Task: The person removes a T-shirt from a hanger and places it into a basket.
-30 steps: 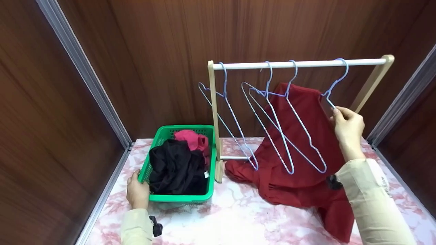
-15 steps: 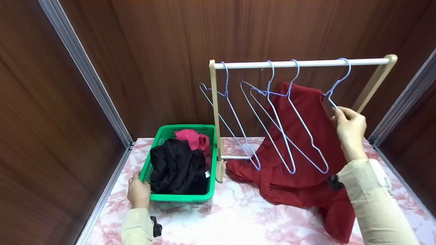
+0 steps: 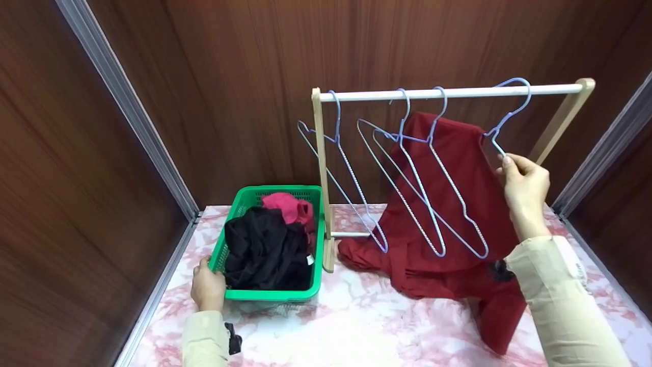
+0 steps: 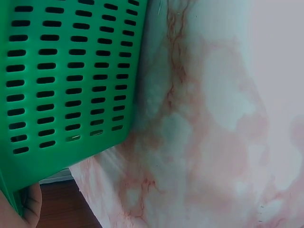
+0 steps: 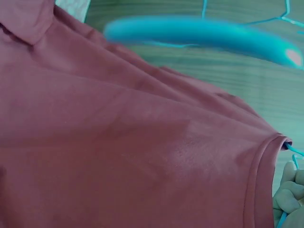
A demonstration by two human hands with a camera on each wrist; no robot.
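Note:
My right hand [image 3: 527,186] pinches the near arm of a blue wire hanger [image 3: 504,122] at the rack's right end. The hanger's hook stands a little above the white rail. A dark red garment [image 3: 458,204] hangs on its far arm, its lower part lying on the table. In the right wrist view the garment [image 5: 133,133] fills most of the picture, with the curled fingers [image 5: 287,194] at the right edge. My left hand [image 3: 208,288] grips the near left corner of a green plastic basket [image 3: 270,295], whose slotted wall [image 4: 71,85] shows in the left wrist view.
Several bare wire hangers [image 3: 356,183] hang from the clothes rack's rail [image 3: 367,96], in front of the red garment. Black cloth [image 3: 265,250] and pink cloth [image 3: 288,208] lie in the basket, close to the rack's left post [image 3: 321,168]. Wood-grain walls [image 3: 244,76] enclose the marbled table [image 3: 346,326].
The right hand has raised the hanger slightly, so its hook rises from the rail and the red garment shifts up with it. The left hand keeps its grip on the basket.

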